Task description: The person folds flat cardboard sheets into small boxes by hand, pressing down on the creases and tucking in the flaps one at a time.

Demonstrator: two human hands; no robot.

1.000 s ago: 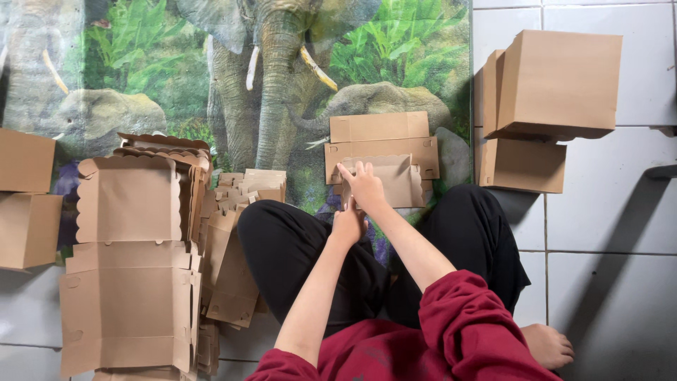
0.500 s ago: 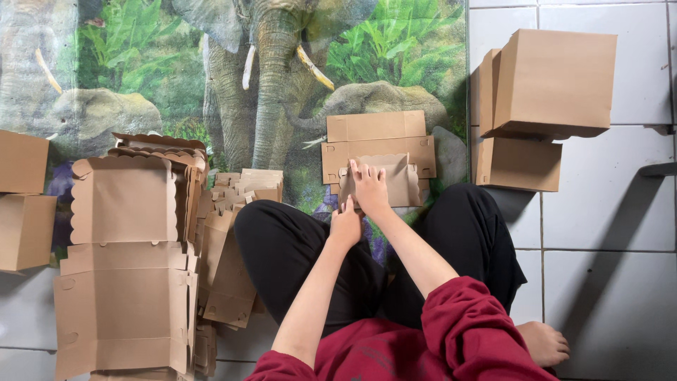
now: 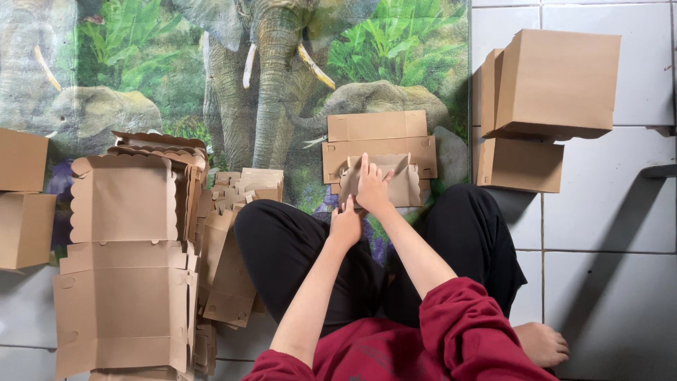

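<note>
A brown cardboard box blank [image 3: 381, 152] lies on the elephant-print mat [image 3: 233, 85] just beyond my crossed legs, its near part folded up into walls. My right hand [image 3: 371, 185] presses on that folded part with fingers spread over the front wall. My left hand [image 3: 345, 220] rests at the box's near left corner, fingers against the cardboard edge. Both forearms reach forward between my knees, and the right one has a red sleeve.
A tall stack of flat unfolded box blanks [image 3: 127, 261] lies at my left, with smaller folded pieces [image 3: 240, 204] beside it. Finished boxes are stacked at the right [image 3: 550, 92] on white tiles and at the far left edge [image 3: 25, 190]. My bare foot [image 3: 539, 343] shows at the lower right.
My hands have stayed on the folded box part; the right hand has shifted slightly over the front wall. The view has drifted a little.
</note>
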